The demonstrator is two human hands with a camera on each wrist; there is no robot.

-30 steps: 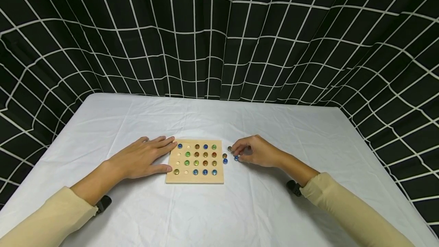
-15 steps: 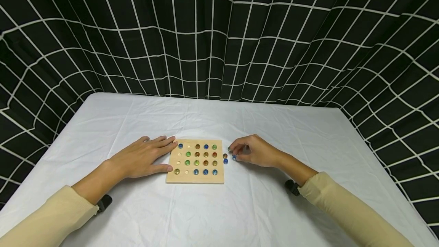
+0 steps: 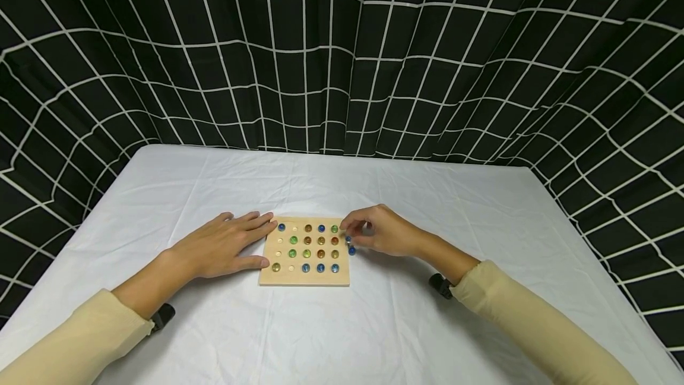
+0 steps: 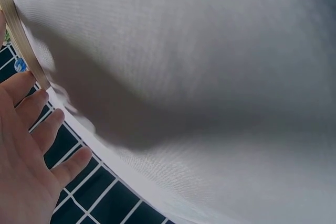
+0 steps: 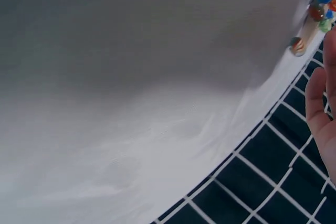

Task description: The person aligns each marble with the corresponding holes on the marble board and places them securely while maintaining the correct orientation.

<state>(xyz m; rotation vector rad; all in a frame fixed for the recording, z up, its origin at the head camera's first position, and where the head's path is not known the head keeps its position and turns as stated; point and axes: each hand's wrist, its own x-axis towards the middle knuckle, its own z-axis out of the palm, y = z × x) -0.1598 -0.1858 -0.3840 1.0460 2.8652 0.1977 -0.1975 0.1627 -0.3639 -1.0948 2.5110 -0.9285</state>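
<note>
A wooden board (image 3: pixel 304 278) with rows of hollows lies on the table, and coloured glass marbles sit in many of them. My left hand (image 3: pixel 230 246) rests flat at its left edge, fingers spread and fingertips touching the wood. Off the board's right edge, my right hand (image 3: pixel 387 230) pinches a blue marble (image 3: pixel 348 239) between thumb and fingers. A second blue marble (image 3: pixel 351 251) lies on the cloth just below. The right wrist view shows a striped marble (image 5: pixel 297 46) on the cloth and a brown marble (image 5: pixel 316 12) by the board's edge.
White cloth (image 3: pixel 320 337) with shallow creases covers the table. A black curtain (image 3: pixel 331 64) with white grid lines hangs behind and along both sides. Several hollows toward the board's left side hold no marble.
My right hand has moved left, bringing the blue marble from the cloth to the board's right edge. It now hides the dark marble seen earlier. The left hand stays put.
</note>
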